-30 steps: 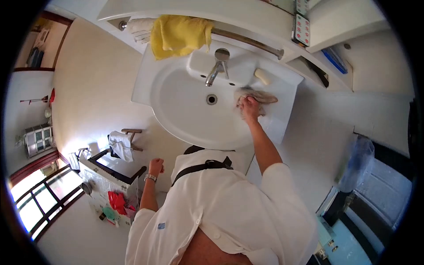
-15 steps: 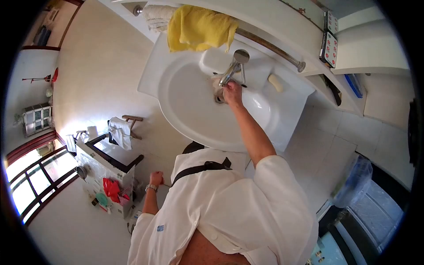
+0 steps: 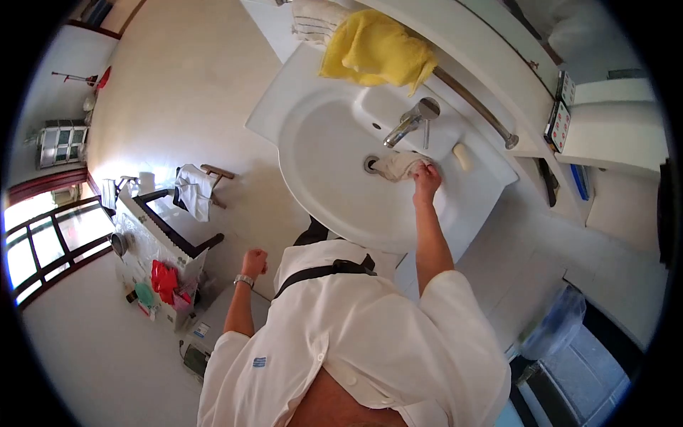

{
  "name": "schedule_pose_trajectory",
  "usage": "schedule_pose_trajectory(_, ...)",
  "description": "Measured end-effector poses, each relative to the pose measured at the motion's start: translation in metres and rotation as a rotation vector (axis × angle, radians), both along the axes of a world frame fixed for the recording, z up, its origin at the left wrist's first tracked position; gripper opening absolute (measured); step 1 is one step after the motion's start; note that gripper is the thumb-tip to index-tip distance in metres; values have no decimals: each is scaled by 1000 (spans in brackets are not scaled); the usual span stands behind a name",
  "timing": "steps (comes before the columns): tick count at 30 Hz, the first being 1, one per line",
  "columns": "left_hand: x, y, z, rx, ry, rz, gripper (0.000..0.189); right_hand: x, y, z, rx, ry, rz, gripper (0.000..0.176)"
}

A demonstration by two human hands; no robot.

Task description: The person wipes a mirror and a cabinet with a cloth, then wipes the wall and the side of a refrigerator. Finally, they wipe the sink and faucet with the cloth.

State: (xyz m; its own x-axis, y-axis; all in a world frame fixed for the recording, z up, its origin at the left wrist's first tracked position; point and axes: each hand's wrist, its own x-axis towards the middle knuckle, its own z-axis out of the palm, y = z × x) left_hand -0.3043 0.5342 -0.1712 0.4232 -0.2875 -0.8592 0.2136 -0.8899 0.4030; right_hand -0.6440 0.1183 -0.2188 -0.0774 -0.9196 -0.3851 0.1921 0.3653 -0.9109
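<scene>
In the white sink [image 3: 320, 181], my right hand [image 3: 427, 183] grips one end of a damp-looking pale beige cloth [image 3: 395, 166]. The cloth lies on the basin floor, its other end reaching the drain hole [image 3: 371, 164]. Just above the cloth juts the chrome faucet [image 3: 409, 124]; no running water is visible. A cream bar of soap [image 3: 462, 156] rests on the sink's rim, right of my right hand. Away from the sink, my left hand [image 3: 254, 263], with a watch on its wrist, hangs with fingers curled and nothing visible in it.
A yellow towel [image 3: 377, 50] and a striped towel [image 3: 316, 20] hang on a metal rail [image 3: 480, 107] behind the sink. White shelving [image 3: 605, 107] stands to the right. At left are a plastic-covered table [image 3: 153, 249] and a wooden stool [image 3: 217, 172] with a white garment on it.
My right hand has moved from beneath the faucet toward the right side of the basin, drawing the cloth off the drain. The view has shifted, and my left hand has risen slightly.
</scene>
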Motion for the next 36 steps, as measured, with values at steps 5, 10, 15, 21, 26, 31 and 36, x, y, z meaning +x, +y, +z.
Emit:
schedule_pose_trajectory(5, -4, 30, 3, 48, 0, 11, 24, 71, -18, -34, -121, 77, 170, 14)
schedule_pose_trajectory(10, -2, 43, 3, 112, -25, 48, 24, 133, -26, -53, -179, 245, 154, 15)
schedule_pose_trajectory(15, 0, 46, 9, 45, -7, 37, 28, 149, -30, -102, -331, 583, 404, 26)
schedule_pose_trajectory(21, 35, 63, -34, -276, -76, -467, 27, 104, -6, -6, -246, 676, 252, 23)
schedule_pose_trajectory(26, 53, -17, 6, -10, -66, -454, 26, 52, 9, -4, -233, 672, -42, 24)
schedule_pose_trajectory(31, 107, -72, -30, -76, 24, -526, 20, 3, 41, -22, -82, -158, -223, 17)
schedule_pose_trajectory(36, 118, -146, -40, 52, 68, -609, 18, -25, 109, 67, 36, -231, -345, 14)
